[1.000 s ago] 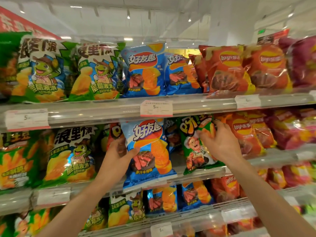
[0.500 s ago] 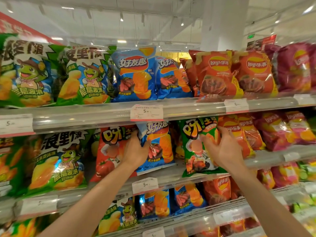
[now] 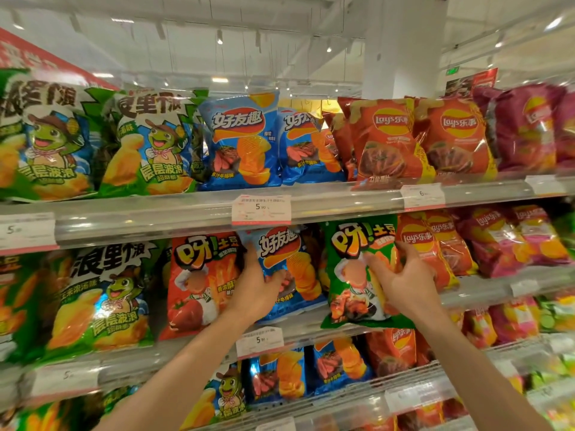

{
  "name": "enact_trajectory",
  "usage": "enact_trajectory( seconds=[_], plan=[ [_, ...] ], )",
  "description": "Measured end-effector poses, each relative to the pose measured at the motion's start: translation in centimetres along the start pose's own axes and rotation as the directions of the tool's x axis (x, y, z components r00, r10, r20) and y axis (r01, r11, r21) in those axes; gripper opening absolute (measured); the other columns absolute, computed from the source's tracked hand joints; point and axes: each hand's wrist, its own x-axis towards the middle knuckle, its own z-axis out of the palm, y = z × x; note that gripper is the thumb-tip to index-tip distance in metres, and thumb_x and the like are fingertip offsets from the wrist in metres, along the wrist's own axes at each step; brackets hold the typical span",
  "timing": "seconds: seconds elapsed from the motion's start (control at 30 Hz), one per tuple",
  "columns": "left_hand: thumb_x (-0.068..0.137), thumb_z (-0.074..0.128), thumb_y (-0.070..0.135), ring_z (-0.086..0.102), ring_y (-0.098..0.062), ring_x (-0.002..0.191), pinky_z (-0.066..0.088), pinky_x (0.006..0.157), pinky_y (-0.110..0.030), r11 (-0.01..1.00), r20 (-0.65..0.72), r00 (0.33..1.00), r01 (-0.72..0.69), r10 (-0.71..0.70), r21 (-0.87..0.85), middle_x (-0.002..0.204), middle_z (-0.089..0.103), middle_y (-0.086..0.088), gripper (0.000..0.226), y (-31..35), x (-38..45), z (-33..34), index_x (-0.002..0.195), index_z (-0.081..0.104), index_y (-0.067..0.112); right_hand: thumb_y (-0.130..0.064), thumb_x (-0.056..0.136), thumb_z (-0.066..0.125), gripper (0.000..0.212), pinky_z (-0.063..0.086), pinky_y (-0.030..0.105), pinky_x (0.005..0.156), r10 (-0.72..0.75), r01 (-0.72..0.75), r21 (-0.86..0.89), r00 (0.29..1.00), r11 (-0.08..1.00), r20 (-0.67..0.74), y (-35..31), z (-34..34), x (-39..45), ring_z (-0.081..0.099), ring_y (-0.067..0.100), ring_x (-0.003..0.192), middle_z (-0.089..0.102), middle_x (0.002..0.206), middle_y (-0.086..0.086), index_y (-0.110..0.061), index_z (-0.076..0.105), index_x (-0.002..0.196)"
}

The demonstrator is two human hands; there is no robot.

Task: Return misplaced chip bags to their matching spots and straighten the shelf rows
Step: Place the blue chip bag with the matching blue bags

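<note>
hands: 2, left hand (image 3: 255,287), right hand (image 3: 404,281)
top shelf blue bags (image 3: 242,141): 2
top shelf green bags (image 3: 149,144): 2
readable price tags (image 3: 261,209): 2

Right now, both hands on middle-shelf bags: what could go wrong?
1. The green potato-snack bag under the right hand hangs past the shelf lip; it may slide off if released.
2. The left hand holds the blue steak-flavor chip bag against the red tomato-flavor bag; shifting it could knock that bag askew.
</note>
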Motion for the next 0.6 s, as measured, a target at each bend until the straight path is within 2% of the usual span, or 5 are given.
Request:
enact_trajectory(
  seconds=[0.13, 0.23, 0.43, 0.5, 0.6],
  plan=[
    [0.096, 0.060, 0.034, 0.047, 0.023, 0.097, 0.038, 0.088, -0.005, 0.973, -0.044, 0.988, -0.137, 0.147, 0.187, 0.139, 0.038, 0.011, 0.060, 0.7, -2.7, -0.1, 0.147, 0.029, 0.034, -0.055, 0.083, 0.072, 0.080, 0.051, 0.044, 0.093, 0.041, -0.044, 0.107, 0.999, 0.993, 0.029, 0.0, 0.1, -1.2, 0.059, 0.017, 0.100, 0.057, 0.100, -0.014, -0.020, 0.038, 0.146],
    [0.093, 0.058, 0.050, 0.048, 0.014, 0.113, 0.042, 0.100, -0.021, 0.994, 0.137, 0.989, -0.070, 0.058, 0.086, 0.141, 0.042, 0.019, 0.064, 2.1, -4.8, 0.6, 0.147, 0.027, 0.044, -0.049, 0.086, 0.071, 0.074, 0.047, 0.031, 0.081, 0.053, -0.067, 0.204, 0.996, 0.977, 0.073, 0.0, 0.5, -2.7, 0.056, 0.007, 0.091, 0.053, 0.097, -0.021, -0.022, 0.039, 0.146],
    [0.084, 0.059, 0.061, 0.046, 0.024, 0.107, 0.041, 0.086, -0.011, 0.999, 0.226, 0.974, -0.007, 0.014, -0.034, 0.130, 0.041, 0.040, 0.074, 3.0, -7.2, 0.5, 0.145, 0.018, 0.057, -0.049, 0.085, 0.070, 0.051, 0.043, 0.018, 0.066, 0.035, -0.086, 0.270, 0.982, 0.959, 0.188, -1.5, 2.5, -6.8, 0.054, -0.006, 0.087, 0.057, 0.098, -0.021, -0.036, 0.044, 0.126],
    [0.086, 0.063, 0.055, 0.047, 0.017, 0.114, 0.043, 0.091, -0.013, 0.999, 0.192, 0.981, 0.000, 0.006, -0.032, 0.131, 0.041, 0.039, 0.073, 2.5, -8.0, -0.5, 0.145, 0.019, 0.058, -0.049, 0.085, 0.069, 0.048, 0.047, 0.021, 0.070, 0.026, -0.092, 0.296, 0.975, 0.951, 0.219, -2.1, 3.4, -7.8, 0.057, -0.005, 0.088, 0.057, 0.097, -0.023, -0.039, 0.041, 0.123],
    [0.086, 0.065, 0.055, 0.043, -0.006, 0.134, 0.042, 0.110, -0.038, 0.999, 0.135, 0.990, 0.028, -0.024, -0.022, 0.150, 0.038, 0.022, 0.071, 1.3, -9.4, -2.9, 0.140, 0.020, 0.065, -0.058, 0.082, 0.066, 0.063, 0.050, 0.029, 0.086, -0.002, -0.082, 0.328, 0.969, 0.941, 0.246, -3.0, 4.9, -9.2, 0.059, -0.002, 0.097, 0.059, 0.107, -0.022, -0.033, 0.046, 0.136]
  ],
)
